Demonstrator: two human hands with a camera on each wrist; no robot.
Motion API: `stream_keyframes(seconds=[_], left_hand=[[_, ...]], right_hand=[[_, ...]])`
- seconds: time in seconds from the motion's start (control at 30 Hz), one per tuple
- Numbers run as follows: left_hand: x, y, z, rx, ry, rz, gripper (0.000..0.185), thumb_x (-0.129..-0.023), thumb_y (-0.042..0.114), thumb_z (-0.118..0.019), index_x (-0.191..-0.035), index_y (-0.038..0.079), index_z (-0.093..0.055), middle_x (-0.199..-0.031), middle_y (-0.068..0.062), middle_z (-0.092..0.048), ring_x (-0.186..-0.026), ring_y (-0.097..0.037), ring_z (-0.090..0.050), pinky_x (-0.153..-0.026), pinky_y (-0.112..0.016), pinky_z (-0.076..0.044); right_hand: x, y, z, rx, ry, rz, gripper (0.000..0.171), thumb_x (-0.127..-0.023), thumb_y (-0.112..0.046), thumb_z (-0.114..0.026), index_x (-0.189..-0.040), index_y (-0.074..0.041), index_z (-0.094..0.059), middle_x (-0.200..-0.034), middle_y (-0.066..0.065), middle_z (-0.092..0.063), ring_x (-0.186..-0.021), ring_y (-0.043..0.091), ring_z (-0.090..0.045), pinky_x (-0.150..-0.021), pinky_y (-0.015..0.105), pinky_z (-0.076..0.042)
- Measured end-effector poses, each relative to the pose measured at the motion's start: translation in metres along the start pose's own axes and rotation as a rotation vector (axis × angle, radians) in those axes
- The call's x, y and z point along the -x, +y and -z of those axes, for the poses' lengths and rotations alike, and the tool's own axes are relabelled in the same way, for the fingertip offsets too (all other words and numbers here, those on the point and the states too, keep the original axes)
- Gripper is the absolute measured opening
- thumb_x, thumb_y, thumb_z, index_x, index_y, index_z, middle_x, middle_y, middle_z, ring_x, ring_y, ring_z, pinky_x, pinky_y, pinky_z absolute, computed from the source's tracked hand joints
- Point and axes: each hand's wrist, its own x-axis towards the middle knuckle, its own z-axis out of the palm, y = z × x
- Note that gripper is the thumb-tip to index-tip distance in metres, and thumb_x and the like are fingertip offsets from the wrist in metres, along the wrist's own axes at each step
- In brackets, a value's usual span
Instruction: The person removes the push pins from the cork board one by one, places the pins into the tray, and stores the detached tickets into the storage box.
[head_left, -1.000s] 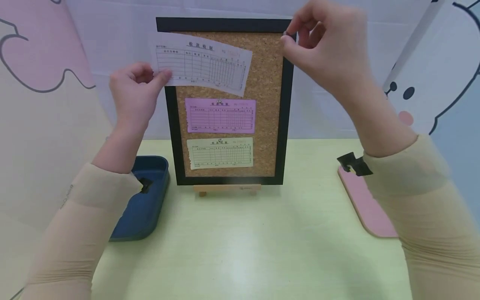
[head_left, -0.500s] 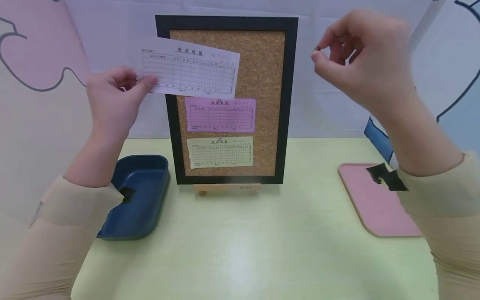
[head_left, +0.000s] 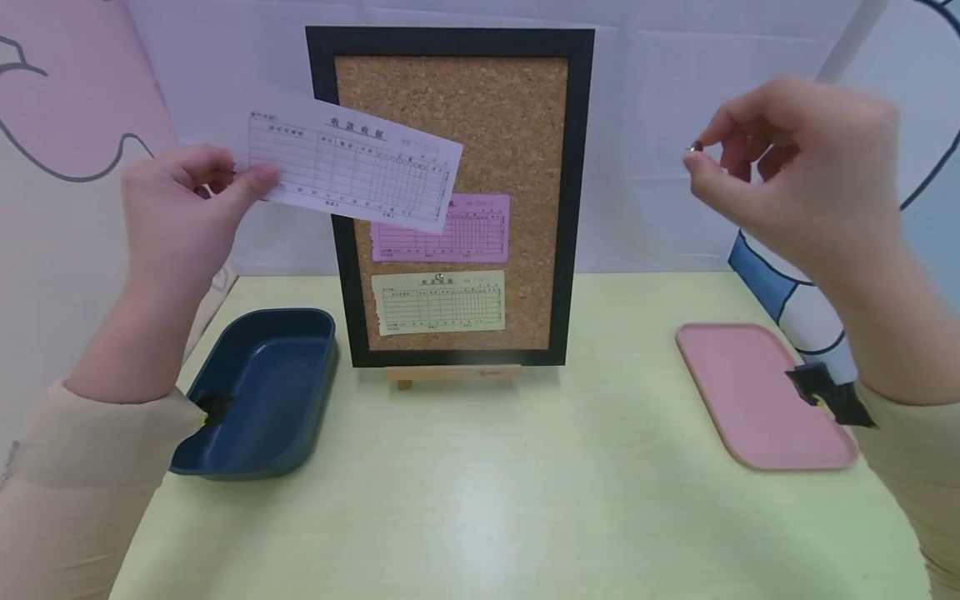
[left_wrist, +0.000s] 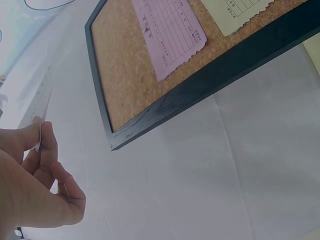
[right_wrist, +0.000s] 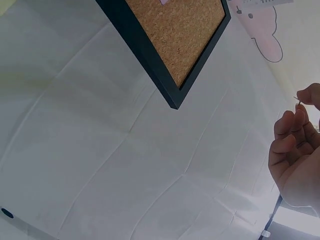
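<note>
My left hand (head_left: 176, 212) pinches a white receipt slip (head_left: 352, 167) by its left end, between thumb and fingers. The slip tilts down to the right in front of the corkboard (head_left: 457, 108) and overlaps part of a purple receipt (head_left: 480, 229). Below that, a pale green receipt (head_left: 442, 304) is held to the cork by a small pin (head_left: 440, 277). Off to the board's right, my right hand (head_left: 802, 167) pinches a push pin (head_left: 693, 147) between thumb and index finger. Its thin point shows in the right wrist view.
The black-framed board stands on a small wooden easel (head_left: 453, 374) on a pale table (head_left: 480, 483). A deep blue tray (head_left: 262, 392) lies left of it, a flat pink tray (head_left: 757, 392) right. A white cloth (head_left: 652, 167) hangs behind.
Both hands have moved apart and down. The right hand, with the pin, has left the frame's top right corner; the left has carried the white slip leftward and lower, across the purple receipt.
</note>
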Motion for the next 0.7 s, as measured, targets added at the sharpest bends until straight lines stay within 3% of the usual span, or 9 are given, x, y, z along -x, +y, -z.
stream_keyframes(seconds=[0.17, 0.33, 0.5, 0.7], left_hand=[[0.001, -0.004, 0.010, -0.047, -0.014, 0.008, 0.033, -0.082, 0.033, -0.072, -0.110, 0.015, -0.072, -0.073, 0.017, -0.059, -0.072, -0.008, -0.039, -0.051, -0.021, -0.026], [0.001, -0.010, 0.019, -0.112, -0.034, 0.029, 0.034, -0.082, 0.035, -0.072, -0.111, 0.018, -0.072, -0.074, 0.021, -0.058, -0.073, -0.007, -0.040, -0.048, -0.020, -0.027], [0.001, -0.017, 0.028, -0.191, -0.044, 0.044, 0.028, -0.080, 0.037, -0.073, -0.103, 0.020, -0.074, -0.068, 0.021, -0.054, -0.073, -0.005, -0.039, -0.046, -0.022, -0.027], [-0.002, -0.031, 0.040, -0.331, -0.092, 0.083, 0.047, -0.083, 0.043, -0.067, -0.116, 0.009, -0.068, -0.074, 0.020, -0.049, -0.076, -0.007, -0.036, -0.046, -0.023, -0.028]], right_hand=[[0.012, 0.007, 0.005, 0.003, -0.031, -0.041, 0.019, -0.077, -0.009, -0.070, -0.085, 0.007, -0.066, -0.075, -0.031, -0.042, -0.065, -0.014, -0.038, -0.064, 0.006, -0.036], [0.026, 0.014, 0.009, 0.012, -0.070, -0.156, 0.020, -0.076, -0.009, -0.072, -0.089, 0.005, -0.066, -0.075, -0.031, -0.042, -0.068, -0.011, -0.039, -0.066, 0.008, -0.035], [0.041, 0.022, 0.013, 0.027, -0.088, -0.227, 0.021, -0.078, -0.008, -0.072, -0.092, 0.006, -0.065, -0.076, -0.035, -0.042, -0.070, -0.012, -0.039, -0.068, 0.007, -0.034], [0.058, 0.030, 0.015, 0.041, -0.127, -0.356, 0.020, -0.079, -0.004, -0.072, -0.094, 0.006, -0.064, -0.076, -0.032, -0.042, -0.072, -0.010, -0.038, -0.069, 0.005, -0.033]])
